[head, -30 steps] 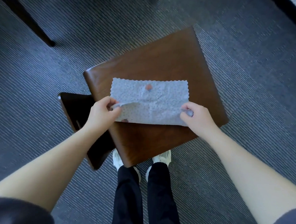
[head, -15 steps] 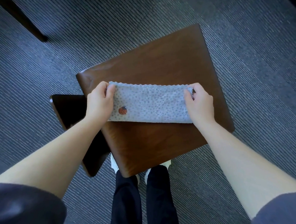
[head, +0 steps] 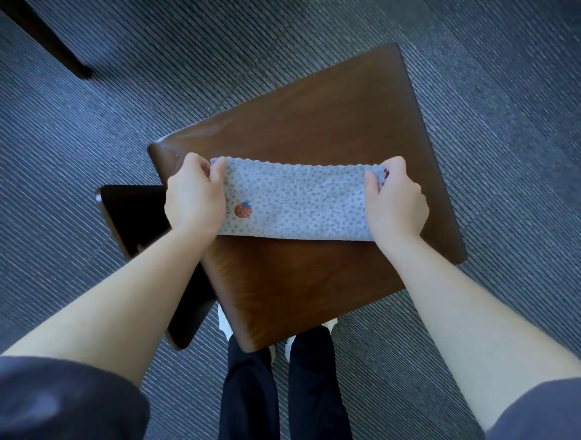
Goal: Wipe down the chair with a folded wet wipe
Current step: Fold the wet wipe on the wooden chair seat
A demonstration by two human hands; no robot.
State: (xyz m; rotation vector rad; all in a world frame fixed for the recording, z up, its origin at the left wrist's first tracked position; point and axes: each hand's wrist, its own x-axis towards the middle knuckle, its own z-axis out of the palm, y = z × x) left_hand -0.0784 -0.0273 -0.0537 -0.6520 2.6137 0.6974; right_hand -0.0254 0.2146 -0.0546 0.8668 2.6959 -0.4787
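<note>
Wet wipe [head: 297, 200] now folded double; left hand [head: 195, 193], right hand [head: 397, 201] moved forward.

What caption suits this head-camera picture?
The left hand and right hand pinch the ends of a folded wet wipe on the chair seat.

No words, numbers, labels or brand names can be read anywhere in view. The only printed mark is a small red strawberry picture [head: 243, 210] on the dotted wet wipe [head: 297, 200], near its left end, and it carries no lettering.
</note>
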